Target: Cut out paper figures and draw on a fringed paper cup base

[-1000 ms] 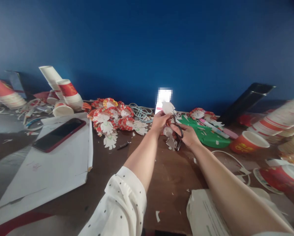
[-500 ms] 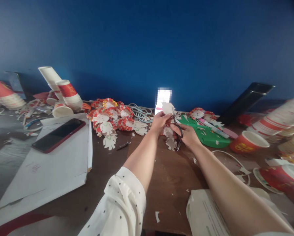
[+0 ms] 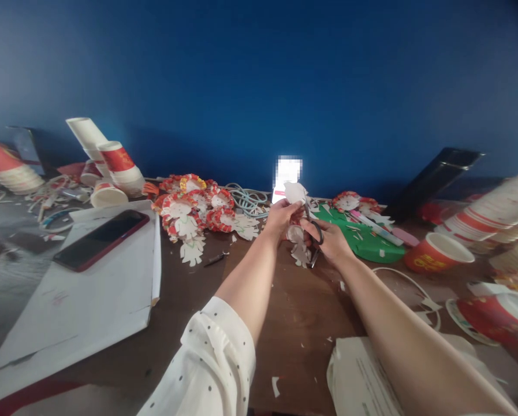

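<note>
My left hand (image 3: pixel 283 216) pinches a white paper cutout (image 3: pixel 295 192) and holds it up above the table. A pair of dark-handled scissors (image 3: pixel 315 230) is in my right hand (image 3: pixel 331 238), its fingers closed round the loops. The blades point up and lie against the paper's right edge. Under my hands a white paper figure (image 3: pixel 301 254) rests on the brown table (image 3: pixel 302 323). Left of my left hand lies a pile of paper dolls with red frilled rims (image 3: pixel 189 211).
A phone (image 3: pixel 101 240) lies on a white box lid (image 3: pixel 85 300) at left. Green paper (image 3: pixel 373 251) with scraps lies right of my hands, beside a red paper cup (image 3: pixel 438 252). Stacked paper cups (image 3: pixel 120 167) stand at back left. A lit screen (image 3: pixel 288 170) leans on the blue wall.
The view has shifted very slightly. Both hands keep their hold on the paper and scissors, with almost no movement.
</note>
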A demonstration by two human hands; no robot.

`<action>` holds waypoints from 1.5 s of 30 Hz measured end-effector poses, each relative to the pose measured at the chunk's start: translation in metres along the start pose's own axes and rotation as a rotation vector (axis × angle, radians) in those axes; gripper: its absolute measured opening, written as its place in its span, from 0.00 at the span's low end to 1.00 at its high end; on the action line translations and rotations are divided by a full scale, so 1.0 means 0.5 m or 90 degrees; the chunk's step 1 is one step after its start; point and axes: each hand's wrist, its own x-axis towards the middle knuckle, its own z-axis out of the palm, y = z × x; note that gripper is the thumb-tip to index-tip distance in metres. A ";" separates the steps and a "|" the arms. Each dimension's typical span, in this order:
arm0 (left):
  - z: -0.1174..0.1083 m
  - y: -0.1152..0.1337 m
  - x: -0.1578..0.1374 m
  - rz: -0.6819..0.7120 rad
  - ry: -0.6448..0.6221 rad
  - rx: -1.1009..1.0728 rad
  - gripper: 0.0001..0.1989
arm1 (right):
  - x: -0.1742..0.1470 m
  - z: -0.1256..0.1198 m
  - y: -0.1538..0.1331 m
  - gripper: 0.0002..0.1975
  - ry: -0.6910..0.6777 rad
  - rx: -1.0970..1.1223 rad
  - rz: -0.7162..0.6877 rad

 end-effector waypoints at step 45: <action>0.012 0.015 -0.005 -0.018 0.020 -0.032 0.14 | -0.006 0.006 -0.011 0.24 0.028 -0.051 -0.028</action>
